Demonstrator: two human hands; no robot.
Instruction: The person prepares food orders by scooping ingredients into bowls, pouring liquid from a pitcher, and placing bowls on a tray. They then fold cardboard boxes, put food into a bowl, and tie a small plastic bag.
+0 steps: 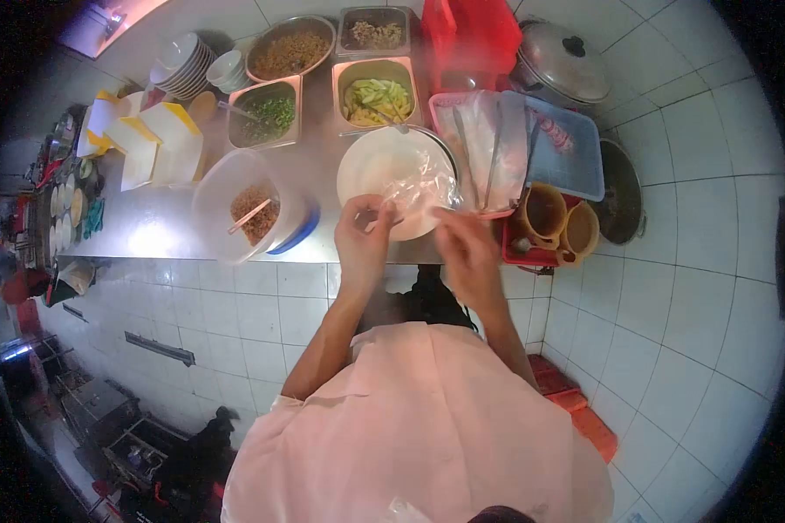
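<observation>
A crinkled clear plastic bag (pixel 420 185) is stretched between my two hands, over a white plate (pixel 358 166) near the counter's front edge. My left hand (pixel 364 234) is closed, thumb and fingers pinching the bag's left side. My right hand (pixel 469 248) pinches the bag's right side and is slightly blurred. Just right of the plate, a pink basket (pixel 440 100) holds more clear plastic bags (pixel 475 131) with tongs (pixel 494 152) lying across them. To the left of my hands stands a translucent tub (pixel 214 187) of brown minced food (pixel 255 227) with a pinkish utensil handle (pixel 251 214).
Behind the plate are metal pans of sliced cucumber (pixel 377 98) and chopped green onion (pixel 270 115). Yellow-and-white paper boxes (pixel 161 144) and stacked bowls (pixel 183 65) stand left. At right are a blue tray (pixel 571 166), two sauce jugs (pixel 545 213) and a lidded pot (pixel 567 63).
</observation>
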